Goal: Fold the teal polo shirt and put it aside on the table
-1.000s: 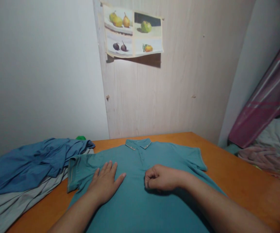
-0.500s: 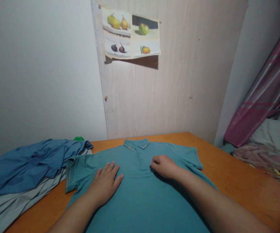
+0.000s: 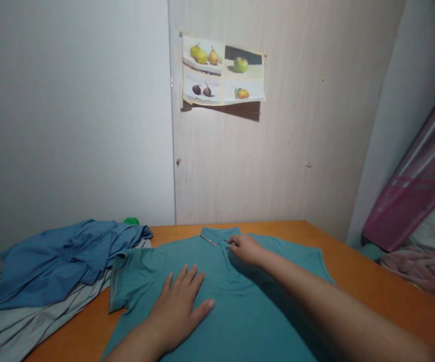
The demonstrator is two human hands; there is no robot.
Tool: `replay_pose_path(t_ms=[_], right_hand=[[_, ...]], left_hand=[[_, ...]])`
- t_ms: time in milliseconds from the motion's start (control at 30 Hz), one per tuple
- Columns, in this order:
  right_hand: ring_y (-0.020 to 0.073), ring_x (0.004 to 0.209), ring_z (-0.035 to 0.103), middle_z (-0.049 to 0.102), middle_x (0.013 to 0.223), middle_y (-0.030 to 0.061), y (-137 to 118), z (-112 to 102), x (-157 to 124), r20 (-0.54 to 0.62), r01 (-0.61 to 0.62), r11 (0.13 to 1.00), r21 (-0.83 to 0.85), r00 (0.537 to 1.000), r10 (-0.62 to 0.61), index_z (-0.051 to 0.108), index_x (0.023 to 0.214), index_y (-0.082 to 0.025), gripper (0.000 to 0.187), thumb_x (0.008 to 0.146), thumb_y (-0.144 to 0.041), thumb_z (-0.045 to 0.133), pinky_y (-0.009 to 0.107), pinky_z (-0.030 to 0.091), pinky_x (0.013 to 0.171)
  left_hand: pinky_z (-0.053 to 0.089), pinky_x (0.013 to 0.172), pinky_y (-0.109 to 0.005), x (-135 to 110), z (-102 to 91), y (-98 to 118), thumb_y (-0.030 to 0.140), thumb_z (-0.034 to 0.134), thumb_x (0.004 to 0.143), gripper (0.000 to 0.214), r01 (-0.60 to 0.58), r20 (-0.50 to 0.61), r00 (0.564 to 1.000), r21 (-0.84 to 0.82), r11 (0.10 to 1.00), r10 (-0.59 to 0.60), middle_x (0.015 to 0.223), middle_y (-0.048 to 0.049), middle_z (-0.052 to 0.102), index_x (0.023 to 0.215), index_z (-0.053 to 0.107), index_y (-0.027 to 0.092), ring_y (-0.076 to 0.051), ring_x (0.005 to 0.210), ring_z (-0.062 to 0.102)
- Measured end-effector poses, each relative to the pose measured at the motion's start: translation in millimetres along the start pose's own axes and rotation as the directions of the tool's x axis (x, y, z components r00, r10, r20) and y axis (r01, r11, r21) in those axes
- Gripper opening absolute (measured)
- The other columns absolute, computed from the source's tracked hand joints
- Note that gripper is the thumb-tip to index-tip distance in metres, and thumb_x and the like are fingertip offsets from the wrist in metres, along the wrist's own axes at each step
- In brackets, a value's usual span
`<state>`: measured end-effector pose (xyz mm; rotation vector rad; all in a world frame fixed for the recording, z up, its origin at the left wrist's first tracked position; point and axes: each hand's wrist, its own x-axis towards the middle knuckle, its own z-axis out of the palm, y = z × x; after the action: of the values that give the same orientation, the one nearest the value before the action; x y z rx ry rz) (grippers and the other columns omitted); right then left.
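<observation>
A teal short-sleeved polo shirt [image 3: 217,311] lies front up and spread out, its collar at the far end and small creases across the chest. My left hand [image 3: 181,306] rests flat on the chest, fingers spread, with nothing in it. At the collar, my right hand [image 3: 245,249] is closed in a pinch on the shirt by the right collar point, which the fingers cover. The left collar point [image 3: 209,241] stays visible. The left sleeve [image 3: 126,276] is rumpled; my right forearm hides part of the shirt's right side.
The shirt lies on an orange-brown tabletop [image 3: 356,281]. On the left is a heap of clothes with a blue garment [image 3: 62,266] above a light grey one [image 3: 55,322]. A fruit picture [image 3: 223,70] hangs on the back wall; pink curtain fabric [image 3: 409,196] hangs at right.
My right hand has moved from the chest up to the collar, still pinched. My left hand stays flat on the chest with its thumb spread wider. The camera view has shifted a little.
</observation>
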<state>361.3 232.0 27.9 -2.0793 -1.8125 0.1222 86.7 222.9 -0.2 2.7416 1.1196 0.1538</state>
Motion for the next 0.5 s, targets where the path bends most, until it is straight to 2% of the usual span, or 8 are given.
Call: replay_pose_path(t_ms=[133, 233, 367, 500], right_hand=[[0.0244, 0.124, 0.06, 0.067, 0.134, 0.0095, 1, 16, 39, 0.01, -0.04, 0.999, -0.025, 0.999, 0.04, 0.068, 0.128, -0.021, 0.04, 0.091, -0.023, 0.053, 0.031, 0.044, 0.101], [0.0245, 0.123, 0.06, 0.067, 0.133, 0.0111, 2, 28, 60, 0.025, -0.071, 0.997, -0.042, 0.997, 0.072, 0.067, 0.129, -0.021, 0.039, 0.092, -0.024, 0.052, 0.032, 0.045, 0.102], [0.0257, 0.113, 0.065, 0.072, 0.12, 0.0135, 5, 40, 77, 0.067, -0.087, 0.994, -0.058, 0.994, 0.091, 0.075, 0.108, -0.02, 0.027, 0.089, -0.022, 0.056, 0.032, 0.046, 0.096], [0.0231, 0.096, 0.069, 0.076, 0.102, 0.0117, 9, 45, 87, 0.085, -0.1, 0.994, -0.047, 0.991, 0.104, 0.076, 0.091, -0.018, 0.017, 0.085, -0.021, 0.06, 0.028, 0.048, 0.081]], left_hand=[[0.005, 0.122, -0.063, -4, -0.5, 3, 0.081, 0.032, 0.086, 0.087, -0.046, 0.059, 0.997, -0.056, 0.997, 0.05, 0.166, -0.0053, 0.018, 0.156, 0.032, 0.03, -0.033, 0.154, 0.01], [0.003, 0.122, -0.064, -4, -0.1, 3, 0.082, 0.032, 0.086, 0.088, -0.035, 0.068, 0.997, -0.071, 0.997, 0.04, 0.166, -0.0048, 0.016, 0.157, 0.031, 0.031, -0.033, 0.154, 0.008], [0.003, 0.122, -0.063, -3, 0.1, 3, 0.081, 0.034, 0.086, 0.087, -0.027, 0.077, 0.996, -0.091, 0.996, 0.034, 0.166, -0.0045, 0.015, 0.156, 0.031, 0.031, -0.033, 0.154, 0.008], [0.002, 0.122, -0.063, -4, 0.5, 3, 0.081, 0.035, 0.086, 0.087, -0.033, 0.068, 0.997, -0.098, 0.995, 0.04, 0.166, -0.0047, 0.016, 0.157, 0.03, 0.031, -0.033, 0.154, 0.009]])
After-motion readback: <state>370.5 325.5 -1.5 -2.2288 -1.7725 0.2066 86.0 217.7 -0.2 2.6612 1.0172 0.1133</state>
